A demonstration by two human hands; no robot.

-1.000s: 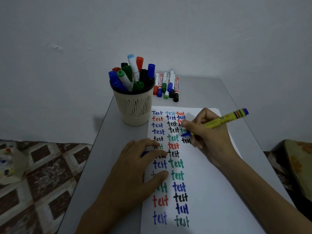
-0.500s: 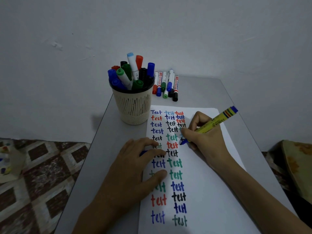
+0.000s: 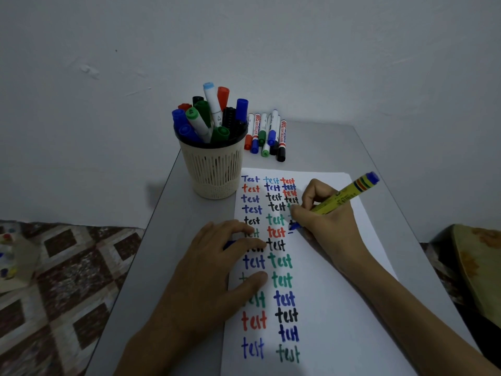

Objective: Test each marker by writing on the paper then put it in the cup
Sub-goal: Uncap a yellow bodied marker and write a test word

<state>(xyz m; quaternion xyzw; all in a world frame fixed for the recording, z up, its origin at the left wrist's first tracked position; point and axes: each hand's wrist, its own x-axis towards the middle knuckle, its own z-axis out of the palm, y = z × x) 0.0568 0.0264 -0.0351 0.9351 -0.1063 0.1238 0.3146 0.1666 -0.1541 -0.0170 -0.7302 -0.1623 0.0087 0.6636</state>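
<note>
My right hand point(image 3: 326, 222) grips a yellow marker point(image 3: 344, 195) with a blue end, its blue tip pressed on the white paper point(image 3: 339, 308) in the third column of "test" words. A short blue stroke lies just under the tip. My left hand point(image 3: 217, 270) rests flat on the paper's left edge, with a blue cap point(image 3: 230, 244) showing under its fingers. The cream slotted cup point(image 3: 214, 169), full of capped markers, stands at the paper's top left corner. Several capped whiteboard markers point(image 3: 267, 134) lie side by side behind the paper.
The grey table point(image 3: 173, 240) is narrow, with a wall close behind it. A patterned floor point(image 3: 54, 280) lies to the left and a yellowish cushion point(image 3: 477, 267) to the right. Bare paper stretches to the lower right.
My right hand has shifted down the third column with the marker and a fresh blue stroke has appeared. My left hand has stayed put on the paper.
</note>
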